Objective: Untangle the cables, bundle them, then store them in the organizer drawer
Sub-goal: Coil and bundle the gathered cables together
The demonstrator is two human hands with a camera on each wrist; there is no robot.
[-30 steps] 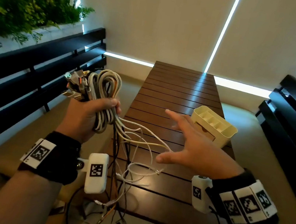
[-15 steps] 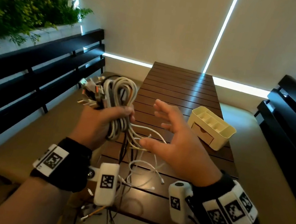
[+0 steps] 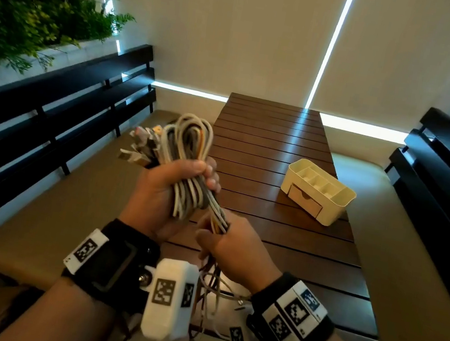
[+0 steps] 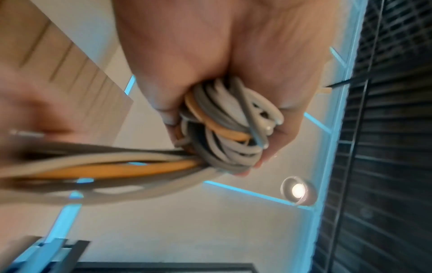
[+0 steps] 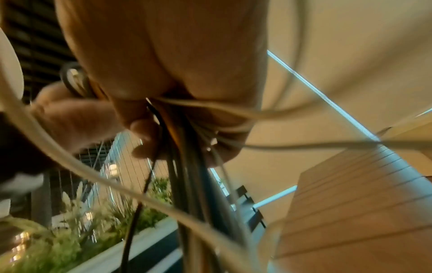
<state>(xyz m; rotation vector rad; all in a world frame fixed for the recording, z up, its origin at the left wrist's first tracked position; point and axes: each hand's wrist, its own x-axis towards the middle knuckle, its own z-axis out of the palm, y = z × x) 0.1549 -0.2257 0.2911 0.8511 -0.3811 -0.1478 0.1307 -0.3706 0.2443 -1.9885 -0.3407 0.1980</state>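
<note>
My left hand (image 3: 164, 190) grips a thick looped bundle of cables (image 3: 189, 147), white, grey and one orange, held up over the near left edge of the table. Several plugs (image 3: 140, 145) stick out to its left. In the left wrist view the fingers curl round the cable coil (image 4: 224, 127). Just below, my right hand (image 3: 231, 245) holds the loose cable tails (image 3: 208, 285), which hang down past the table edge. The right wrist view shows the fingers (image 5: 145, 129) wrapped round those strands (image 5: 184, 166). A cream organizer (image 3: 317, 191) with a wooden drawer (image 3: 304, 200), closed, stands at the right.
The dark slatted wooden table (image 3: 270, 136) runs away from me. Black benches (image 3: 52, 101) with tan cushions flank it on both sides. A planter of green plants (image 3: 23, 5) sits at the upper left. Closed blinds fill the far wall.
My right hand, open and reaching a second ago, has come in under the left hand and closed round the hanging cable tails. The left hand has moved the bundle rightward, toward the table.
</note>
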